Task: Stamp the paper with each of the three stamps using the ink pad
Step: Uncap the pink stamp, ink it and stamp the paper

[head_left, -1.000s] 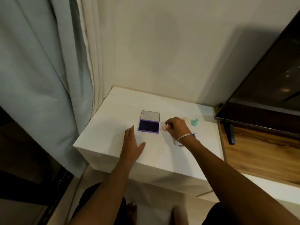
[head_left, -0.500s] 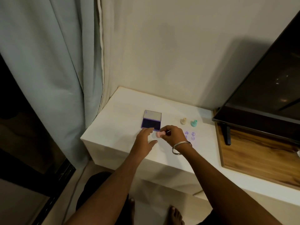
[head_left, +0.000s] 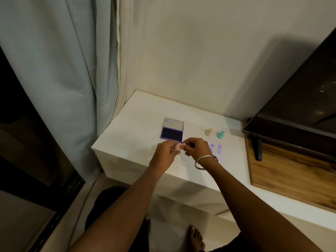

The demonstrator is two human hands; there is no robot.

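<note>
Apparently both hands, left hand (head_left: 164,151), right hand (head_left: 197,149), fingers pinching pink stamp (head_left: 178,147)

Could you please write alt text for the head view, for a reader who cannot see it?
Both hands, left hand and right hand, pinch a small pink stamp above a white table. Behind it lies an open purple ink pad; to the right stand a cream stamp and a teal stamp, behind purple stamped marks.

Left hand (head_left: 164,153) now off the table, joined with right hand (head_left: 197,149) on the pink stamp (head_left: 178,147).
</note>
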